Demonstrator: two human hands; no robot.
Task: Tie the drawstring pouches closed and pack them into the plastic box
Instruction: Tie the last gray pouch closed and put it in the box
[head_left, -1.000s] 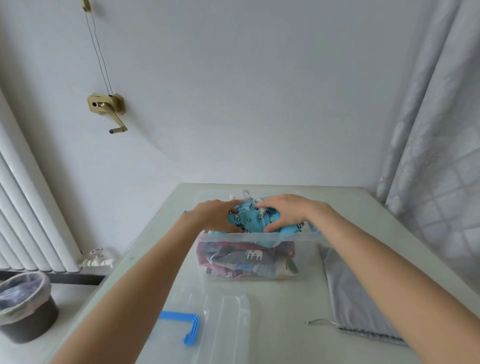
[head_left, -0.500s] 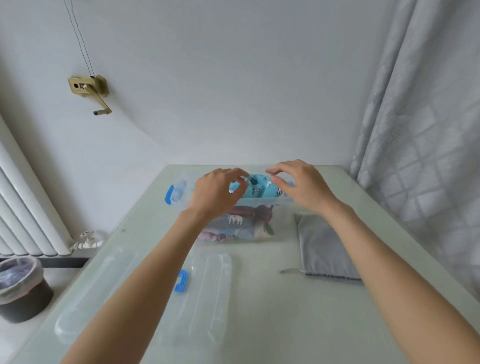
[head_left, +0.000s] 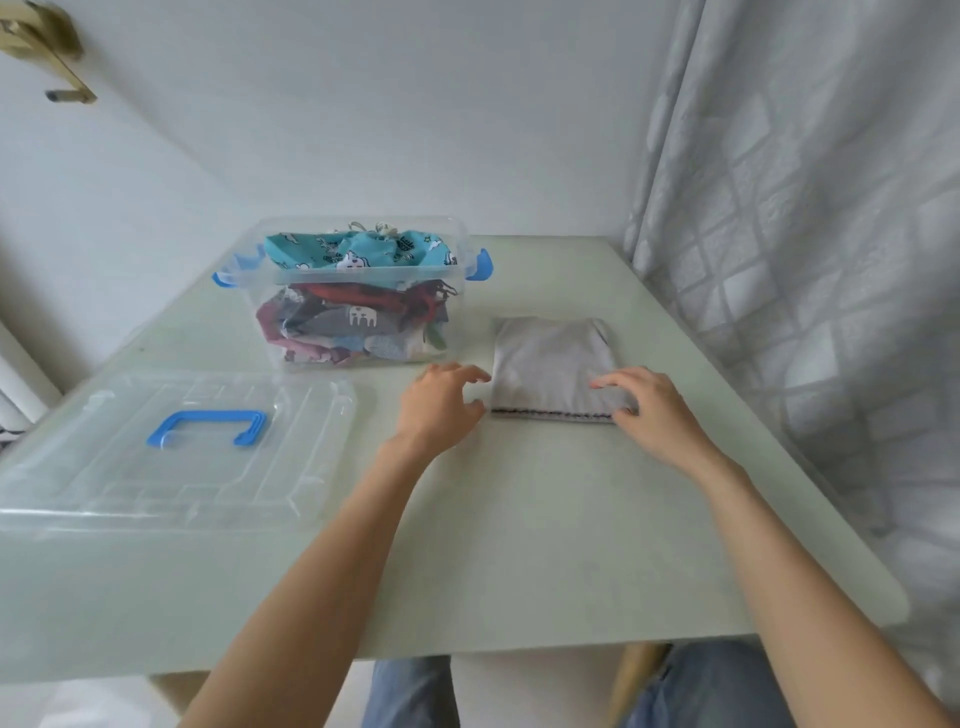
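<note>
Nearest, the left hand (head_left: 441, 405) hovers loosely spread just at the grey pouch's (head_left: 550, 364) nine o'clock edge while the right hand (head_left: 644, 402), fingers relaxed, rests on its five o'clock corner, likely steadying it for tying; at eleven o'clock beyond, the plastic box (head_left: 353, 312) sits lidless, already brimming.

Home room, likely bedroom or balcony corner. Signs: pale table (head_left: 519, 519) against plain white wall (head_left: 363, 104), grey patterned curtain (head_left: 805, 234) at right, brass hand crank (head_left: 47, 57) mounted on wall, radiator edge (head_left: 21, 384) at left.
</note>
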